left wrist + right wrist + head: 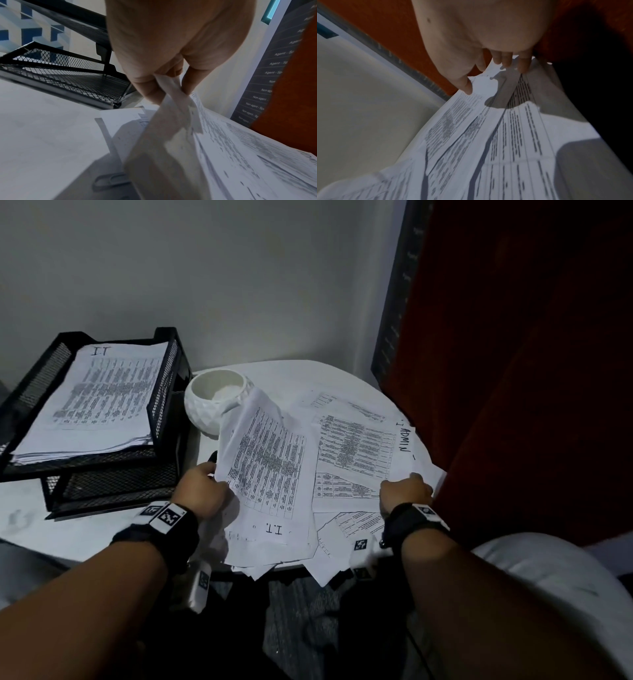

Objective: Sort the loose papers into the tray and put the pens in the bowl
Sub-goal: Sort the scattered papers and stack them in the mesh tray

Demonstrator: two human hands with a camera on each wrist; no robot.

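Observation:
Loose printed papers (pixel 349 446) lie scattered over the round white table (pixel 85 529). My left hand (pixel 219 477) pinches the left edge of a sheet marked "I.T." (pixel 267 463) and holds it lifted and curled; the pinch (pixel 171 86) on that sheet (pixel 171 121) shows in the left wrist view. My right hand (pixel 406 489) rests with its fingertips (pixel 523 67) on the papers (pixel 513 135) near a sheet marked "ADMIN" (pixel 404 440). The black mesh tray (pixel 164 405) stands at the left, its top tier holding a stack marked "I.T". A white bowl (pixel 209 409) sits beside it. I see no pens.
Several sheets overhang the table's front edge (pixel 322 573). A paper clip (pixel 109 180) lies on the table under the lifted sheet. A dark red panel (pixel 513 371) and a dark printed board (pixel 397 302) stand close at the right. A white wall is behind.

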